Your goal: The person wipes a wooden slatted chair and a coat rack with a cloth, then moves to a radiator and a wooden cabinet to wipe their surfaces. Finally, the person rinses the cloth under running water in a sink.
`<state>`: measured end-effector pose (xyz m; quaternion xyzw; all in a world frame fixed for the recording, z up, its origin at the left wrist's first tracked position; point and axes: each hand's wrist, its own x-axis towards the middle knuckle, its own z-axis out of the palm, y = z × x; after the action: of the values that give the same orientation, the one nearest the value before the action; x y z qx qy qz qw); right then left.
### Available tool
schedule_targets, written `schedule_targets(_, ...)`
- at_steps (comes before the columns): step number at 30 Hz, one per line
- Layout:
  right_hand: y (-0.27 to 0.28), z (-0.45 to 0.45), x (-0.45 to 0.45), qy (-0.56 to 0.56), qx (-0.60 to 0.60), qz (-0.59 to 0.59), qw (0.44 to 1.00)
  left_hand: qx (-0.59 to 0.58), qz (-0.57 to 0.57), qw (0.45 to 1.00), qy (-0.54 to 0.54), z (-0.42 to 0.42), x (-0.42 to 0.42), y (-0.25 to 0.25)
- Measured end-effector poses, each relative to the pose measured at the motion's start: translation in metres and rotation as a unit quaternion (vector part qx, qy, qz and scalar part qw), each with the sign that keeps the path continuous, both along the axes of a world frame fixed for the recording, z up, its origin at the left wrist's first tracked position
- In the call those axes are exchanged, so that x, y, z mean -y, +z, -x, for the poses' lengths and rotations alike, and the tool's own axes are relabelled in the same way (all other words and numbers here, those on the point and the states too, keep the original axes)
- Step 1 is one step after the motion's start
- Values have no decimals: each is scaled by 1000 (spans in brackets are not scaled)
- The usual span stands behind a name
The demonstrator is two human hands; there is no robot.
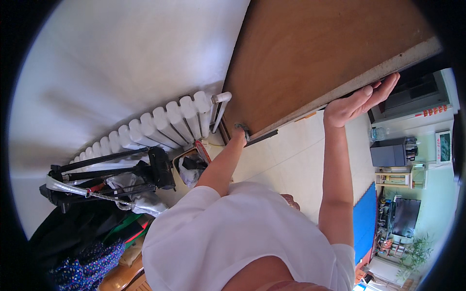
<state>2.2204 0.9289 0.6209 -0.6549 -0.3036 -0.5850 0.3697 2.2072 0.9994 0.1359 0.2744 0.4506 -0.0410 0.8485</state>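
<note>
A large brown wooden panel (302,62), possibly a door, stands before me with its pale, worn edge (364,74) towards the right. Low on its face, near the bottom corner, my left hand (239,136) presses a greyish cloth (243,128) against the wood. The fingers are partly hidden by the cloth. My right hand (358,100) lies along the pale edge higher up, fingers mostly straight and thumb next to the edge. Nothing loose shows in it.
A white radiator (160,122) with a pipe (222,98) runs along the wall at left. Beside it stand a black folded metal frame (109,171) and a bin (177,163) holding bags. Clothes (91,262) lie at lower left. A blue mat (364,225) covers floor at right.
</note>
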Motion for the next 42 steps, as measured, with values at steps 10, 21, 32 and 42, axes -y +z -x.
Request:
schedule_targets(10,6,3,-9,0,4,3,1000,185,-188,946,191,-61,-34,191)
schedule_targets(21,9,6,-18,-10,11,-21,1000,541,-146,826,62,27,-51,381)
schedule_targets(32,9,10,-11,-43,14,-23,999,571,236,786,-1,39,-88,377)
schedule_targets(42,-14,27,1,-47,-15,11,999,481,178,857,50,37,-114,357)
